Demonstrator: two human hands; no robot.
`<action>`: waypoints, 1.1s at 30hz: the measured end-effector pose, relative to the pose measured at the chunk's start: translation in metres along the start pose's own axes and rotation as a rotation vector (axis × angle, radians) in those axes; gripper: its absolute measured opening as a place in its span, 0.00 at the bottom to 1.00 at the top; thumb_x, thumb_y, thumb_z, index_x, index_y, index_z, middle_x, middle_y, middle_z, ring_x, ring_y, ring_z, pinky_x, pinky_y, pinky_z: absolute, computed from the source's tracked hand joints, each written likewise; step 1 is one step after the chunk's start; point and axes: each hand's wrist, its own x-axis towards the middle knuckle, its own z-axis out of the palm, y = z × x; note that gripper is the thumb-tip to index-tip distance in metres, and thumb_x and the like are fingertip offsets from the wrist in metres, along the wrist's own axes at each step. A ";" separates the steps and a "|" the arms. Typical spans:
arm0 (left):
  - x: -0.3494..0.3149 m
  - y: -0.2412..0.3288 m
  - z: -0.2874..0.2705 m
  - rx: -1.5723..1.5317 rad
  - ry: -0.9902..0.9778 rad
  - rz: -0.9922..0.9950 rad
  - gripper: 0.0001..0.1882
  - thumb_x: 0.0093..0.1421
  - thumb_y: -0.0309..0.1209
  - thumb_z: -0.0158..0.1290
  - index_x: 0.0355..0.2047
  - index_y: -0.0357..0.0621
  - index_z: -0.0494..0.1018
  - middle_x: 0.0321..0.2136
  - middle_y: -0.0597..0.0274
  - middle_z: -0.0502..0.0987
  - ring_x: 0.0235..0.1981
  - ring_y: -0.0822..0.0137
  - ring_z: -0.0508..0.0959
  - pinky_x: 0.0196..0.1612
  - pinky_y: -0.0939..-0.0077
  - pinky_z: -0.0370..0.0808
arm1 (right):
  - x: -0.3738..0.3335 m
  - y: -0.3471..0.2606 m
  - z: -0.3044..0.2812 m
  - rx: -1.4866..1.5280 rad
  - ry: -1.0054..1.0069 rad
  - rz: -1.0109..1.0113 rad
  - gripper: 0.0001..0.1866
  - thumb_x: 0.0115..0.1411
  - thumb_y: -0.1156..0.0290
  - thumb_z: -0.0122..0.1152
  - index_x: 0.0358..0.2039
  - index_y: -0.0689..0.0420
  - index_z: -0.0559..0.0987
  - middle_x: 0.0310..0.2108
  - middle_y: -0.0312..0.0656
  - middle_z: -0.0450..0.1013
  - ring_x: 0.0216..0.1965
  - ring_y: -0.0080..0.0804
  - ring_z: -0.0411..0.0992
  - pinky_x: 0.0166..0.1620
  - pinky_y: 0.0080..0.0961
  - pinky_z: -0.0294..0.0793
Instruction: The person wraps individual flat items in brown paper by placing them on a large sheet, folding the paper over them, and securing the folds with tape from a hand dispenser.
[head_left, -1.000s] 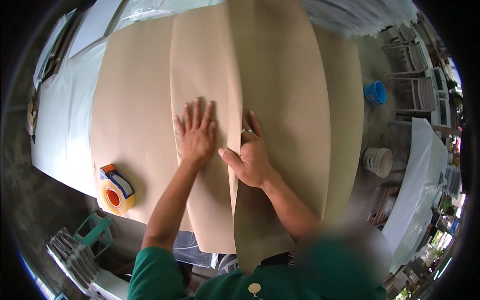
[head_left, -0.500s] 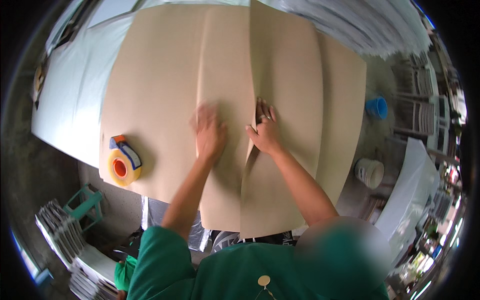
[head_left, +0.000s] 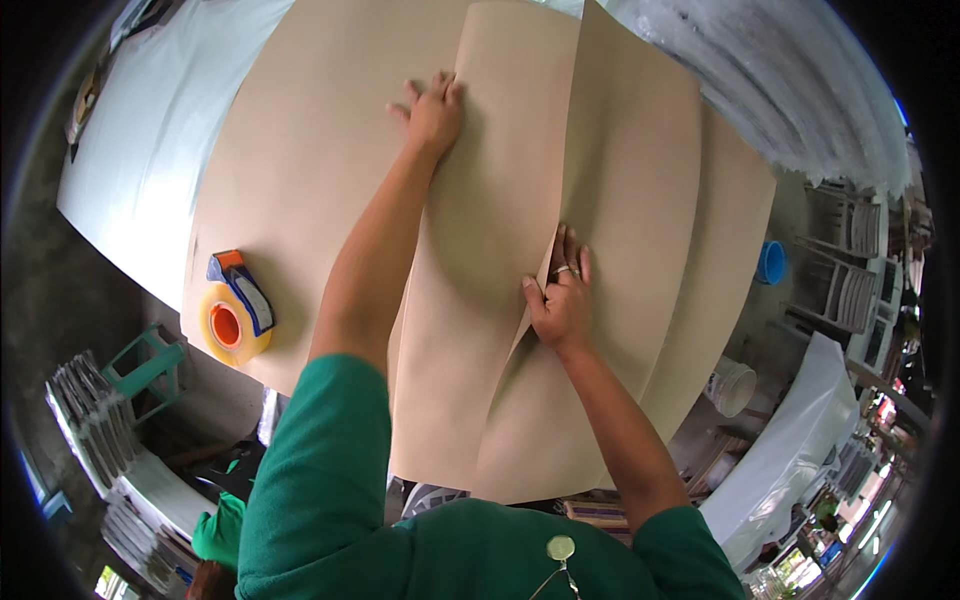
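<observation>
Left grip [head_left: 435, 120] moved farther up smooth, folded paper [head_left: 490, 220].

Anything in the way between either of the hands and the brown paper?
Nothing visible. The left hand touches the brown paper, the right hand its raised edge; the tape dispenser sits off left, clear of both.

One left hand [head_left: 432, 120] and one right hand [head_left: 563, 308] make two, with one ring [head_left: 563, 268] on the latter. Two green sleeves [head_left: 332, 425] and one round pendant [head_left: 561, 548] show near. The left has one tape dispenser [head_left: 248, 296], one tape roll [head_left: 212, 335] and one green stool [head_left: 162, 363]. On the right are one blue bucket [head_left: 770, 263], one white bucket [head_left: 736, 389] and at least two chairs [head_left: 851, 290]. The sheets of brown paper [head_left: 310, 160] cannot be counted.
</observation>
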 end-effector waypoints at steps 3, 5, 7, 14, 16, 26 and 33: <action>-0.004 0.011 0.020 0.112 0.149 0.057 0.24 0.63 0.41 0.31 0.58 0.48 0.56 0.61 0.57 0.51 0.63 0.48 0.44 0.60 0.44 0.37 | 0.000 0.011 -0.002 0.062 0.006 -0.007 0.18 0.53 0.65 0.49 0.24 0.70 0.78 0.58 0.53 0.54 0.63 0.43 0.45 0.63 0.43 0.36; -0.045 0.035 0.038 0.339 0.130 0.221 0.25 0.62 0.40 0.31 0.59 0.49 0.52 0.62 0.58 0.48 0.63 0.51 0.45 0.61 0.47 0.41 | -0.002 0.028 -0.011 0.135 0.062 0.012 0.17 0.52 0.67 0.49 0.25 0.71 0.78 0.58 0.52 0.56 0.62 0.40 0.48 0.63 0.41 0.36; -0.136 0.059 0.049 0.456 -0.020 0.386 0.26 0.62 0.38 0.31 0.60 0.51 0.50 0.62 0.58 0.47 0.63 0.54 0.45 0.62 0.50 0.42 | -0.007 0.035 -0.027 0.794 -0.002 0.326 0.16 0.51 0.68 0.49 0.30 0.70 0.77 0.55 0.51 0.60 0.60 0.36 0.52 0.63 0.37 0.35; -0.178 0.060 0.035 0.441 -0.059 0.348 0.27 0.62 0.40 0.33 0.62 0.53 0.47 0.63 0.62 0.46 0.64 0.56 0.43 0.63 0.54 0.40 | 0.009 0.012 -0.016 0.540 -0.179 0.157 0.21 0.52 0.62 0.49 0.38 0.66 0.76 0.59 0.54 0.51 0.64 0.42 0.41 0.63 0.37 0.25; -0.173 0.046 0.031 0.375 -0.115 0.399 0.25 0.59 0.40 0.38 0.57 0.50 0.57 0.61 0.59 0.51 0.62 0.56 0.48 0.62 0.55 0.43 | 0.007 0.010 -0.006 0.258 -0.251 0.080 0.22 0.52 0.58 0.52 0.41 0.63 0.75 0.62 0.53 0.44 0.65 0.45 0.36 0.63 0.39 0.25; -0.212 -0.183 -0.183 0.411 0.224 -0.965 0.46 0.53 0.52 0.46 0.62 0.59 0.29 0.48 0.40 0.65 0.49 0.51 0.68 0.52 0.55 0.57 | 0.033 -0.013 -0.029 -0.165 -0.529 0.065 0.46 0.35 0.58 0.73 0.55 0.47 0.60 0.64 0.47 0.38 0.65 0.48 0.35 0.63 0.40 0.40; -0.150 0.117 -0.157 -0.244 -0.022 -0.048 0.31 0.46 0.43 0.55 0.51 0.46 0.67 0.37 0.54 0.75 0.34 0.65 0.76 0.39 0.74 0.71 | 0.041 -0.006 -0.072 -0.484 -0.530 0.267 0.68 0.26 0.47 0.74 0.63 0.42 0.39 0.65 0.45 0.33 0.65 0.44 0.31 0.61 0.52 0.39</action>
